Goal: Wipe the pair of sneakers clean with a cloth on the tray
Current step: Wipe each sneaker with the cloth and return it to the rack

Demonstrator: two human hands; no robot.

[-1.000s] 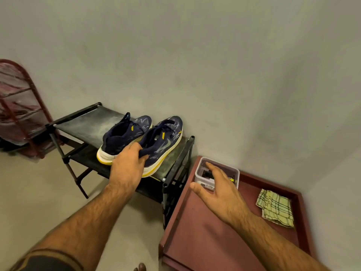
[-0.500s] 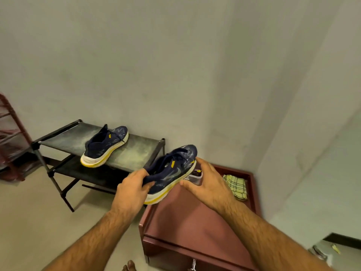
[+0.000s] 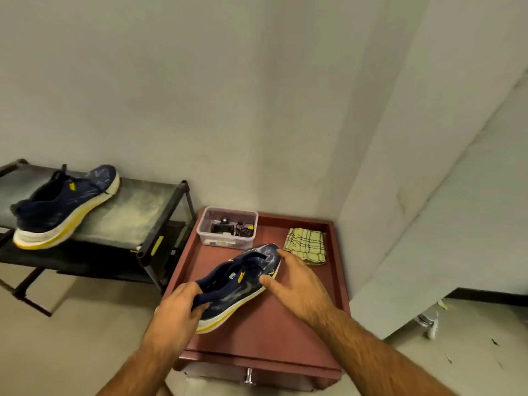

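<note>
Sneaker in hand (image 3: pixel 240 287): navy upper, white and yellow sole, lying slantwise over the red tray (image 3: pixel 265 335), toe toward the tray's far side. Whether the sole rests fully on the tray floor or hangs just above it, cannot tell.

Left hand (image 3: pixel 178 312): fingers curled round the heel, thumb over the collar. Right hand (image 3: pixel 297 284): fingers spread, tips touching the toe and the outer side, steadying more than gripping.

Change: a second ago both sneakers stood side by side on the rack, left hand on them, right hand by the box on the tray. Half a second ago one was lifted clear, carried between both hands. Now it is over the tray. Judgement: first transfer is nearly done; wiping has not begun.

Cloth (image 3: pixel 306 246): checked yellow-green, folded, on the tray just beyond the sneaker's toe, close to the right hand, untouched. Likely next pick, judging by the task.

Clear plastic box (image 3: pixel 227 227): far-left corner of the tray, small dark items inside, not identifiable.

Second sneaker (image 3: pixel 61 204): left of the tray, on the top shelf of the black rack (image 3: pixel 160 221), well apart from both hands. Still to be brought over.

Tray sits on a low red-brown cabinet; a metal handle (image 3: pixel 249 377) shows below the tray's near edge.
</note>
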